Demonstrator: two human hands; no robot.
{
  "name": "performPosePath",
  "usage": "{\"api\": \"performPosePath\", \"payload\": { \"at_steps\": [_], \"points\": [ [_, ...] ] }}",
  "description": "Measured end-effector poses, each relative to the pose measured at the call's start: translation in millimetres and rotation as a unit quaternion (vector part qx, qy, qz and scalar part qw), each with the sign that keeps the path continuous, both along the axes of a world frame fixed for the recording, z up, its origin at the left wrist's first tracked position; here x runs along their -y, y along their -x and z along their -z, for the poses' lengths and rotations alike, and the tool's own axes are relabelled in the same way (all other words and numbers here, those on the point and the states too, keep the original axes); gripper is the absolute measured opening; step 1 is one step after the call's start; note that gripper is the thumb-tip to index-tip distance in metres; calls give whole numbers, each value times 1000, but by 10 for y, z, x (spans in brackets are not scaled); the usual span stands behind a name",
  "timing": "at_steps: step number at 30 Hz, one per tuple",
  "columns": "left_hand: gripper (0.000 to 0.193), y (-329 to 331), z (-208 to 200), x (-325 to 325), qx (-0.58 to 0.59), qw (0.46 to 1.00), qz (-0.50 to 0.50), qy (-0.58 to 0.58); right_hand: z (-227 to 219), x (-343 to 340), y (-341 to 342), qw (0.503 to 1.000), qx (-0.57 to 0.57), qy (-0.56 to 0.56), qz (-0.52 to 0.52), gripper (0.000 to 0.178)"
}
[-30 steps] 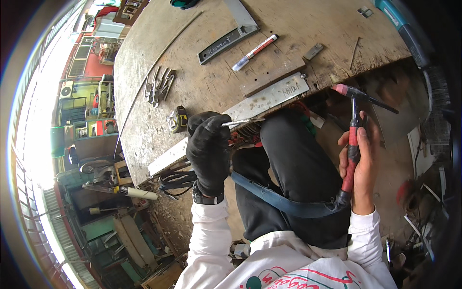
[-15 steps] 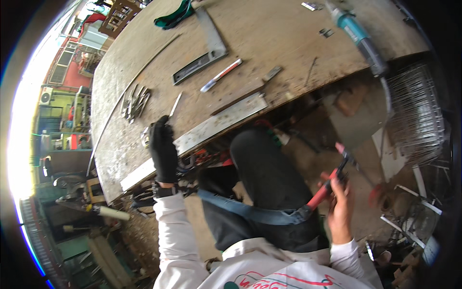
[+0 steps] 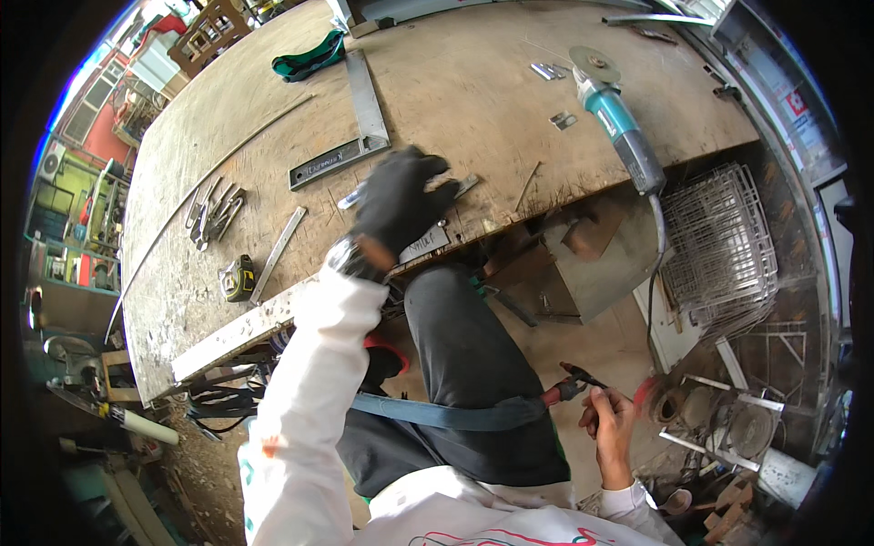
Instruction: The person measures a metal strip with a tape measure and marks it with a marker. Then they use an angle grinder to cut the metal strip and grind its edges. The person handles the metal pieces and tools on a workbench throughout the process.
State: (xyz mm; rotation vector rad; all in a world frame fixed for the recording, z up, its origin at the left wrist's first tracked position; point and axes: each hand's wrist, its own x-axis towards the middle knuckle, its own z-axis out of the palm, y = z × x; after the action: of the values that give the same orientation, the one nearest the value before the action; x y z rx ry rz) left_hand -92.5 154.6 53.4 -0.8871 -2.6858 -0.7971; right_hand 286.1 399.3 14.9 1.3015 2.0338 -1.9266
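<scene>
My left hand (image 3: 401, 205), in a black glove, is over the near edge of the bench with thumb and fingers apart. It hides most of a pen-like marker (image 3: 350, 197) and a wooden-bodied piece whose metal end (image 3: 468, 187) shows past the fingers. Beneath the wrist runs a long flat metal bar (image 3: 241, 332) along the bench edge. Low on the right, my bare right hand (image 3: 612, 428) pinches the dark front end of a red-and-black torch (image 3: 562, 391). A blue-grey sleeved cable (image 3: 446, 412) from the torch lies across my thighs.
A try square (image 3: 369, 105), tape measure (image 3: 238, 278), short metal strip (image 3: 279, 255) and bent metal pieces (image 3: 216, 214) lie on the bench (image 3: 482, 109). An angle grinder (image 3: 619, 127) rests at the right, its cord hanging past wire racks (image 3: 719, 241). Metal scraps crowd the lower right.
My left hand has moved right along the bench edge, uncovering the tape measure. My right hand has shifted from the torch's red handle to its front end, and the torch sits lower. The view has shifted.
</scene>
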Motion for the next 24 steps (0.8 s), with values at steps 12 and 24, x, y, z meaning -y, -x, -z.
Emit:
{"api": "performPosePath", "payload": {
  "at_steps": [12,24],
  "points": [
    [35,589,197,-355,180,969,0,166,-241,85,788,986,-159,-42,-16,28],
    [19,322,220,-243,43,998,45,12,-330,443,1648,959,-260,-42,-102,21]
  ]
}}
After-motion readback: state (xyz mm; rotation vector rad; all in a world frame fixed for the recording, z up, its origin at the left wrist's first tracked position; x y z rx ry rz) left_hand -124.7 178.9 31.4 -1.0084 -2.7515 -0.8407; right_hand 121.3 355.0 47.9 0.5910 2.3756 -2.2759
